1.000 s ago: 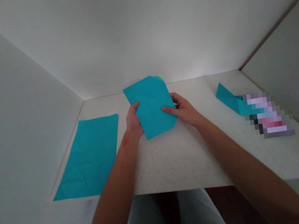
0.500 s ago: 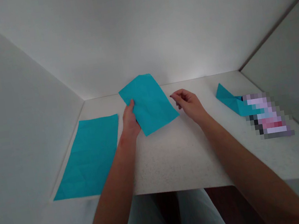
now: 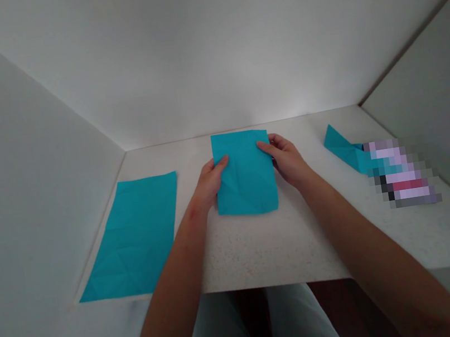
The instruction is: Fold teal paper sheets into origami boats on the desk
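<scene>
A folded turquoise paper sheet (image 3: pixel 246 179) is held squarely over the middle of the white table (image 3: pixel 270 246). My left hand (image 3: pixel 210 183) pinches its left edge, thumb on top. At the upper right edge my right hand (image 3: pixel 286 158) grips it, thumb on the front and fingers curled behind. The sheet shows faint creases and stands nearly upright, its lower edge at the table.
A larger flat turquoise sheet (image 3: pixel 136 235) lies at the table's left. A folded turquoise piece (image 3: pixel 343 150) lies at the right, next to a blurred-out object (image 3: pixel 405 172). White walls close in on the left, back and right. My knees show below the table's front edge.
The sheet was tilted and held by my left hand alone half a second ago. Now my right hand has taken hold again and the sheet is turned square, lower toward the table.
</scene>
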Demonstrator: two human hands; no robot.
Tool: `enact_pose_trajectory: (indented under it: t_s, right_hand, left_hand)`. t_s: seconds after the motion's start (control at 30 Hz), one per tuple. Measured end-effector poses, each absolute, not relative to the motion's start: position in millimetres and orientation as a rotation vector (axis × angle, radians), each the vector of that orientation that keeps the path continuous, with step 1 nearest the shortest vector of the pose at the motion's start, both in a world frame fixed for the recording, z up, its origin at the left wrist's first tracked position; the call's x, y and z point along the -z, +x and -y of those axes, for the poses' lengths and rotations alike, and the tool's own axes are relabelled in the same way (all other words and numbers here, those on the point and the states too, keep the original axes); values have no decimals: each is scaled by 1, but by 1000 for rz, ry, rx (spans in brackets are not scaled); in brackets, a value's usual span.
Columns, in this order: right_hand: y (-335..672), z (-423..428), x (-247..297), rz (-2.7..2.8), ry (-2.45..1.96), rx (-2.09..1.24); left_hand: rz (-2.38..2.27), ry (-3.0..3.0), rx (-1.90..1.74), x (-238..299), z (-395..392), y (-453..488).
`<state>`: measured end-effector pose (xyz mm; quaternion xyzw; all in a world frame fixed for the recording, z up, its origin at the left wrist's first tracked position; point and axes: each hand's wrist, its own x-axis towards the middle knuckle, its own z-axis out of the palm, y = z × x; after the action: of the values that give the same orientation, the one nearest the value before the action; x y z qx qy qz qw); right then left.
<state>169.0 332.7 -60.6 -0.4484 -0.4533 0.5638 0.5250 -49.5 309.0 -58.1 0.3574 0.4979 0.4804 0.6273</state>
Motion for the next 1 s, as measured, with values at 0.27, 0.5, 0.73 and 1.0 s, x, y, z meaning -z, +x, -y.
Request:
enact_pose_trajectory:
  t_s: [0.27, 0.5, 0.73, 1.0]
  right_hand:
    - [179, -342, 71, 1252, -1227, -1097]
    - [186, -342, 70, 1491, -1366, -740]
    - [196, -346, 70, 1351, -1381, -544]
    - [210, -357, 73, 1099, -1267, -516]
  left_hand:
    - [-1232, 1266, -1089, 62, -308, -51]
    - [-1441, 1573, -1094, 59, -304, -51]
    - [-1473, 1551, -1089, 64, -306, -54]
    - [-1324, 1159, -1194, 62, -314, -53]
